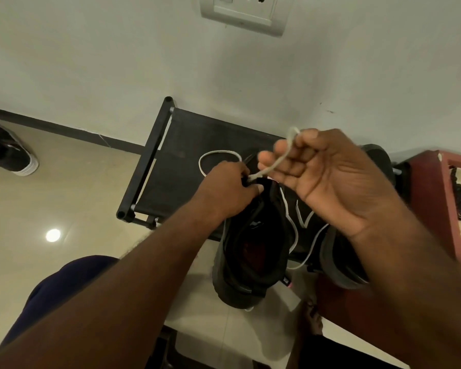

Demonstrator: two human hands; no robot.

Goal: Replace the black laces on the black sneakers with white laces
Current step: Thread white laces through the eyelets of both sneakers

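- Far left of the rack [176,145], on the floor [91,182]: a dark shoe [10,153] with a white sole edge, well apart from everything else.
- Floor, left of and below the rack's near corner: a bright round light reflection [53,235]. The person's knee [64,283] in dark blue cloth sits below that.
- The rack is a black frame with a dark fabric top, and its back edge is against the wall [91,62]. A white wall socket [244,12] is on the wall above the rack.
- Left hand [224,190], over the rack's middle: fingers clenched on the front of the black sneaker's upper, right where the lace comes out.
- Black sneaker [250,251]: hangs from that grip with its opening facing the camera. Its front is over the rack, and its heel sticks out past the rack's near edge.
- White lace [263,172]: one loop lies on the rack top just behind the left hand. A taut strand runs from the left fingers up to the right hand.
- Right hand [328,177], above the rack's right half: palm toward the camera, fingers curled, grasping the white lace near the fingertips.
- More white lace trails down to the right of the black sneaker; can't tell which eyelets it goes through.
- Second sneaker [341,262], dark with a grey sole: on the rack's right end, partly hidden by the right wrist.
- Right of the rack and touching it: red furniture [437,198].
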